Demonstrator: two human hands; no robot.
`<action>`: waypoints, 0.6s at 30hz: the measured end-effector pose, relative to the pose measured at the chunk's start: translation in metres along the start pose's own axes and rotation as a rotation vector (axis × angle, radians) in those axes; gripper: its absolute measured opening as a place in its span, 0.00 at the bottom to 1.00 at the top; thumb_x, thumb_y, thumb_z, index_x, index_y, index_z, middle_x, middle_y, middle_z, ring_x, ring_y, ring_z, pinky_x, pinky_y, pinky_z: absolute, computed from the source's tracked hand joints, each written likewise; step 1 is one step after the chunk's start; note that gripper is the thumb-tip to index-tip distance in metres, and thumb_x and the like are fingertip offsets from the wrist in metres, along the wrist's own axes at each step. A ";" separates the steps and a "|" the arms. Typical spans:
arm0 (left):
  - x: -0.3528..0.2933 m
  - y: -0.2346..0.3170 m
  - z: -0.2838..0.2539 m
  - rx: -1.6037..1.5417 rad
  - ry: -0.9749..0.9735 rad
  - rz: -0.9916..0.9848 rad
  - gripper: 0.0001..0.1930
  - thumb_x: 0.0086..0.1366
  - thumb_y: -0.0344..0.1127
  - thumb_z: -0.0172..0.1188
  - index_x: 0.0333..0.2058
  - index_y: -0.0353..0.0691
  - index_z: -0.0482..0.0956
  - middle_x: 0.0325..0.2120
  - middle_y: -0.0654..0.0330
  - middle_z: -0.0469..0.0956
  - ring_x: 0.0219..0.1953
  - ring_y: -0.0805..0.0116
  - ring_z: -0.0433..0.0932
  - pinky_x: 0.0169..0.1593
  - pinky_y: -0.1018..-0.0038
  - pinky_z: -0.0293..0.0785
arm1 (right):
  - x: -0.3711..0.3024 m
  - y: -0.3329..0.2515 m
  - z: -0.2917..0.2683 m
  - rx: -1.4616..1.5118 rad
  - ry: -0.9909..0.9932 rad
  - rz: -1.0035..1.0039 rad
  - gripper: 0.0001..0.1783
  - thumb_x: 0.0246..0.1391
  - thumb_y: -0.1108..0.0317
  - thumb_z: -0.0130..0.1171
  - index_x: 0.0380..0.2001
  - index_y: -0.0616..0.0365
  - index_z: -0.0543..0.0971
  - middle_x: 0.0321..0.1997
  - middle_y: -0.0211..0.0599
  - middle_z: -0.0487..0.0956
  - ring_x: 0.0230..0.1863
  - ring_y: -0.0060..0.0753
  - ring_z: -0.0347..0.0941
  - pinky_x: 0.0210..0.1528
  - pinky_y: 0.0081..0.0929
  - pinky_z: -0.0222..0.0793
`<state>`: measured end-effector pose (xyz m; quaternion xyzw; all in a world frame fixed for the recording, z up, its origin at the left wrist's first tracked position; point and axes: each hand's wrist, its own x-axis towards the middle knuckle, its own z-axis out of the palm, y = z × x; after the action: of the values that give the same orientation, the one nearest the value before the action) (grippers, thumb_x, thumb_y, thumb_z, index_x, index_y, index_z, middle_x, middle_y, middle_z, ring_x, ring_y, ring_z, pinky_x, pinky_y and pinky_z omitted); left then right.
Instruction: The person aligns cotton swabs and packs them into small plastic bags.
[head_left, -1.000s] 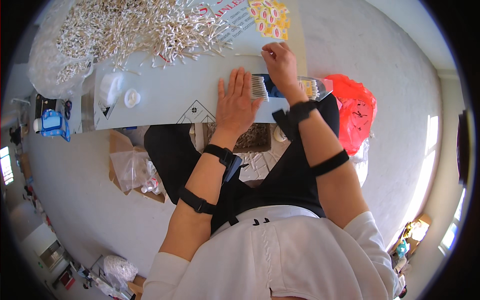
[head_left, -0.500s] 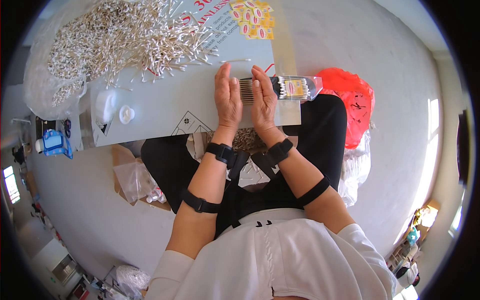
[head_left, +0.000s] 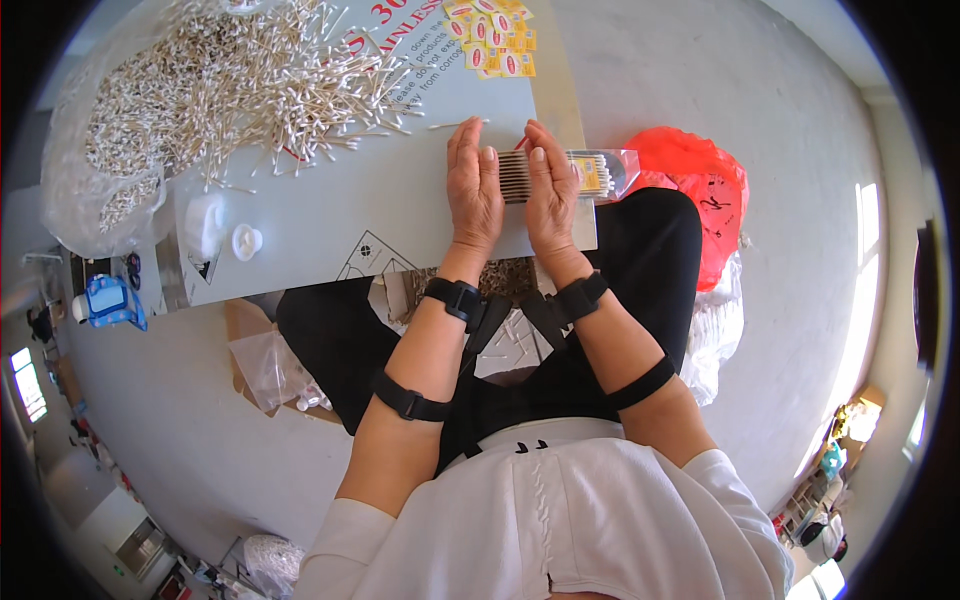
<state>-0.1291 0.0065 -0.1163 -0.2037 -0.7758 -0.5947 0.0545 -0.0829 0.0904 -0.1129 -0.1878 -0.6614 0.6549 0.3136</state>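
My left hand (head_left: 474,198) and my right hand (head_left: 552,200) stand on edge, palms facing, fingers straight and held together. Between them lies a row of thin, evenly spaced brown-and-white lines (head_left: 513,177), apparently cotton swabs, pressed from both sides. Past my right hand, white swab tips (head_left: 606,174) and a yellow label card (head_left: 587,175) show inside a clear plastic bag (head_left: 627,170), at the grey tabletop's right edge. My right hand covers part of the swabs; its palm side is hidden. A single loose swab (head_left: 458,125) lies beyond my left fingers.
A large heap of cotton swabs (head_left: 260,90) spills from a clear bag (head_left: 75,200) at the far left. Yellow cards (head_left: 495,35) lie at the back. White plastic pieces (head_left: 246,242) sit at the left; a red plastic bag (head_left: 690,180) is beyond my right knee.
Both hands have shifted right along the row, and my right hand now covers more of the swabs and label card. The view has tilted slightly.
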 end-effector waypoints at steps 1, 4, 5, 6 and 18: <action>0.001 -0.001 -0.001 -0.026 -0.008 0.004 0.21 0.73 0.39 0.44 0.58 0.32 0.67 0.59 0.46 0.67 0.62 0.52 0.65 0.65 0.64 0.60 | 0.001 0.000 -0.003 0.031 0.005 0.015 0.15 0.67 0.70 0.46 0.51 0.65 0.74 0.59 0.45 0.74 0.63 0.40 0.66 0.66 0.31 0.57; 0.000 -0.003 -0.012 0.069 -0.064 0.078 0.23 0.72 0.41 0.46 0.60 0.35 0.66 0.62 0.49 0.64 0.64 0.53 0.62 0.66 0.63 0.57 | 0.013 -0.005 -0.035 -0.156 0.031 -0.119 0.15 0.66 0.70 0.47 0.52 0.63 0.74 0.60 0.43 0.73 0.63 0.41 0.66 0.65 0.31 0.58; 0.000 -0.003 -0.017 0.192 -0.111 0.146 0.24 0.71 0.41 0.48 0.62 0.36 0.64 0.64 0.50 0.62 0.66 0.52 0.60 0.67 0.60 0.56 | 0.018 -0.010 -0.048 -0.283 0.004 -0.152 0.15 0.65 0.70 0.49 0.52 0.61 0.75 0.61 0.42 0.72 0.63 0.42 0.66 0.65 0.31 0.59; -0.003 -0.002 -0.023 0.193 -0.111 0.147 0.24 0.71 0.41 0.48 0.62 0.36 0.64 0.64 0.50 0.62 0.66 0.52 0.60 0.67 0.60 0.56 | 0.023 -0.015 -0.064 -0.410 -0.023 -0.184 0.15 0.64 0.70 0.50 0.52 0.60 0.76 0.62 0.41 0.71 0.64 0.44 0.65 0.65 0.32 0.59; -0.020 0.012 -0.024 0.809 -0.500 0.170 0.37 0.66 0.51 0.54 0.68 0.43 0.52 0.70 0.55 0.48 0.72 0.57 0.46 0.71 0.51 0.39 | 0.021 0.005 -0.102 -1.196 -0.481 -0.379 0.35 0.60 0.50 0.51 0.68 0.48 0.59 0.74 0.34 0.55 0.75 0.38 0.46 0.73 0.52 0.30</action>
<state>-0.1101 -0.0182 -0.1051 -0.3657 -0.9148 -0.1713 -0.0105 -0.0318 0.1816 -0.1198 -0.0588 -0.9834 0.1328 0.1089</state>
